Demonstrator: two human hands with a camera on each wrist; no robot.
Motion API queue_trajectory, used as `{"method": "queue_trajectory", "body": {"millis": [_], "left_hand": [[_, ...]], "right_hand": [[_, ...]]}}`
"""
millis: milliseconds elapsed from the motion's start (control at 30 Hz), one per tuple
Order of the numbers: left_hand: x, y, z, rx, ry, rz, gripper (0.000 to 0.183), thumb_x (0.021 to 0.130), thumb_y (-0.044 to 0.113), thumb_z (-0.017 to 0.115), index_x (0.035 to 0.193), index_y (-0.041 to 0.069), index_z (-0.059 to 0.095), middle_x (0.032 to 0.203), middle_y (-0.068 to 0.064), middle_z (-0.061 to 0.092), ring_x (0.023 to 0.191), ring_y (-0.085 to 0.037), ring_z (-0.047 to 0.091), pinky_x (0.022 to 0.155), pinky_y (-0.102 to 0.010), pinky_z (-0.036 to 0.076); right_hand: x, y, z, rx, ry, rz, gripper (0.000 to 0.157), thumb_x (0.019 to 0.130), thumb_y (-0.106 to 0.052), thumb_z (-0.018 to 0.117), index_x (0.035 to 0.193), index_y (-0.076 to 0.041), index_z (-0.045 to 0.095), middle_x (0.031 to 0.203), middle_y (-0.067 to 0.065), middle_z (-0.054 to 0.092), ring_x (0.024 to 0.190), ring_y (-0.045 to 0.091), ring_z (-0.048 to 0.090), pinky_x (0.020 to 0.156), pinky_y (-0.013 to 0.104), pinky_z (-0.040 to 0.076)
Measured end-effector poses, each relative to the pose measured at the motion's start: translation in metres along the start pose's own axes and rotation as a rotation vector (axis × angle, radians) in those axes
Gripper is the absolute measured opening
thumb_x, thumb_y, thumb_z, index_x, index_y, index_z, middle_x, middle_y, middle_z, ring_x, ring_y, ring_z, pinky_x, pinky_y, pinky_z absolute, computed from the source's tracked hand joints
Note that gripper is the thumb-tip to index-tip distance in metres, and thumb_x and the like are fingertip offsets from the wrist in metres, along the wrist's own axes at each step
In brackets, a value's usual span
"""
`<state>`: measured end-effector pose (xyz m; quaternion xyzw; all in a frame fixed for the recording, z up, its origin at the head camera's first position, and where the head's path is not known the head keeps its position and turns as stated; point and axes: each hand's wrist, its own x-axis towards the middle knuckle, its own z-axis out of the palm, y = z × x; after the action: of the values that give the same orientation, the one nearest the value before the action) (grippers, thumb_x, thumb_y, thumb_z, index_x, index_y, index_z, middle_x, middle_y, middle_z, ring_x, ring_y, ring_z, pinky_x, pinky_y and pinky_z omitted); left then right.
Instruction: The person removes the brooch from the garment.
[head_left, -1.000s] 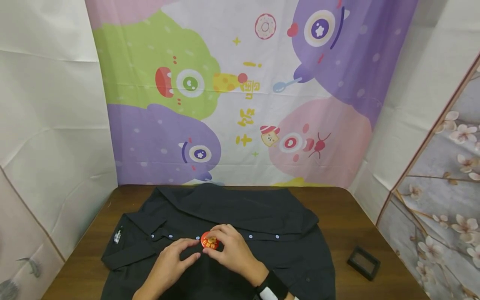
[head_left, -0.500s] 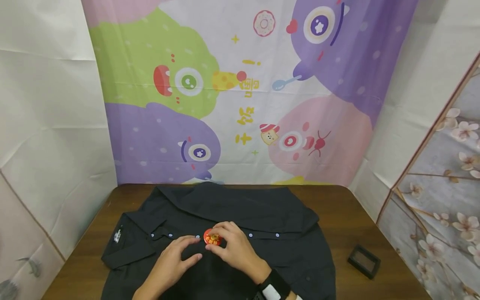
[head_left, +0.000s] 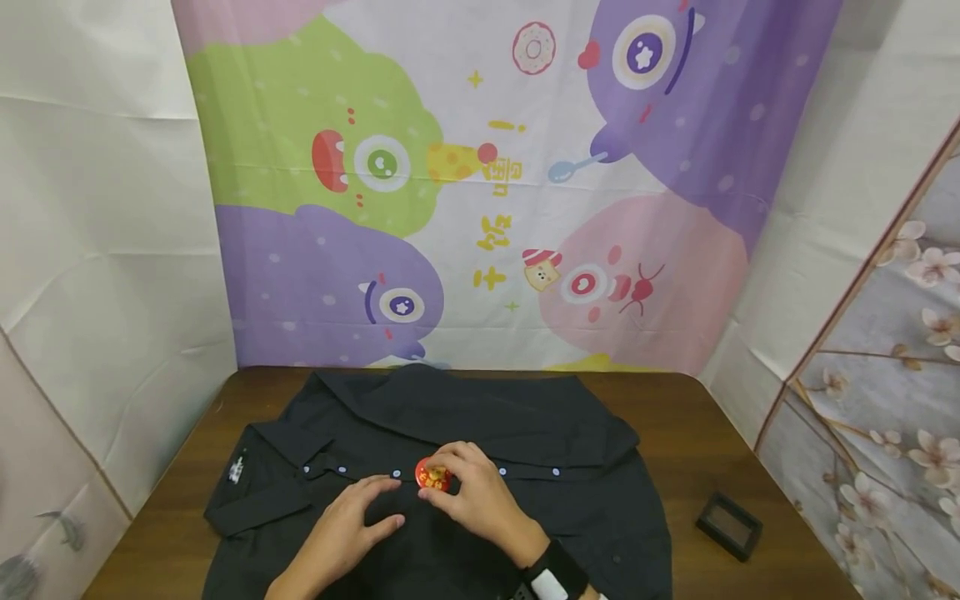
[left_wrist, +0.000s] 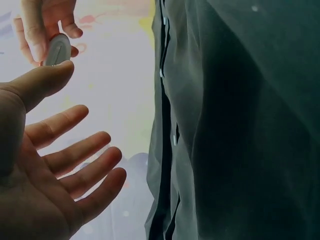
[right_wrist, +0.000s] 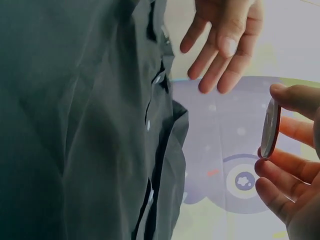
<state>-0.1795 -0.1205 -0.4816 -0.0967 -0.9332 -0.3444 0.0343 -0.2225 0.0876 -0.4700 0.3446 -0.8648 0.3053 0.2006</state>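
Observation:
A round red pin badge (head_left: 427,477) with gold markings is pinched by my right hand (head_left: 483,500) between thumb and fingers. Its pale back, with a thin pin across it, faces the left wrist camera (left_wrist: 59,47). Seen edge-on in the right wrist view, the badge (right_wrist: 270,129) hangs apart from the cloth. My left hand (head_left: 341,525) is just to the left, fingers spread, holding nothing. Below both hands lies a dark button-up shirt (head_left: 480,417), spread out, with small pale buttons (head_left: 396,473) along its placket.
A small black rectangular frame-like box (head_left: 730,526) lies on the brown wooden table (head_left: 690,442) to the right. Behind the table hangs a cartoon-printed cloth (head_left: 487,333). A black band with a white face (head_left: 551,581) circles the right wrist.
My right hand has carried the badge slightly to the right, away from the left hand. The left hand has barely moved; the shirt lies as before.

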Motion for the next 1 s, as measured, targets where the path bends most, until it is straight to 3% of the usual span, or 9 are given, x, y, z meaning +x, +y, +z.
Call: {"method": "queue_trajectory", "body": {"millis": [133, 500, 767, 1000], "left_hand": [[0.000, 0.001, -0.001, 0.017, -0.008, -0.011, 0.042, 0.082, 0.028, 0.077, 0.120, 0.012, 0.067, 0.131, -0.012, 0.062, 0.122, -0.035, 0.056, 0.098, -0.057, 0.045], [0.000, -0.002, 0.003, 0.071, -0.056, -0.075, 0.045, 0.080, 0.030, 0.079, 0.119, 0.011, 0.067, 0.130, -0.017, 0.061, 0.122, -0.039, 0.054, 0.098, -0.060, 0.044], [0.002, -0.005, 0.004, 0.126, -0.087, -0.110, 0.048, 0.078, 0.030, 0.081, 0.119, 0.010, 0.066, 0.131, -0.018, 0.059, 0.123, -0.042, 0.052, 0.097, -0.062, 0.043], [0.004, -0.010, 0.009, 0.152, -0.117, -0.143, 0.050, 0.076, 0.029, 0.082, 0.119, 0.010, 0.065, 0.131, -0.018, 0.058, 0.123, -0.041, 0.051, 0.098, -0.060, 0.043]], "right_hand": [[-0.001, 0.001, -0.001, -0.036, -0.022, 0.007, 0.031, 0.079, -0.034, 0.082, 0.104, -0.019, 0.072, 0.103, -0.004, 0.065, 0.090, 0.011, 0.057, 0.078, 0.022, 0.051], [-0.004, 0.000, -0.003, 0.010, -0.048, 0.060, 0.031, 0.080, -0.034, 0.080, 0.105, -0.019, 0.071, 0.105, -0.005, 0.065, 0.093, 0.010, 0.058, 0.078, 0.022, 0.051], [-0.005, 0.003, -0.005, 0.024, -0.040, 0.057, 0.027, 0.080, -0.024, 0.081, 0.105, -0.020, 0.072, 0.107, -0.003, 0.065, 0.094, 0.012, 0.058, 0.078, 0.024, 0.051], [-0.004, 0.005, -0.009, 0.056, -0.059, 0.087, 0.029, 0.080, -0.025, 0.081, 0.106, -0.019, 0.072, 0.107, -0.003, 0.065, 0.094, 0.012, 0.057, 0.078, 0.024, 0.050]]}}
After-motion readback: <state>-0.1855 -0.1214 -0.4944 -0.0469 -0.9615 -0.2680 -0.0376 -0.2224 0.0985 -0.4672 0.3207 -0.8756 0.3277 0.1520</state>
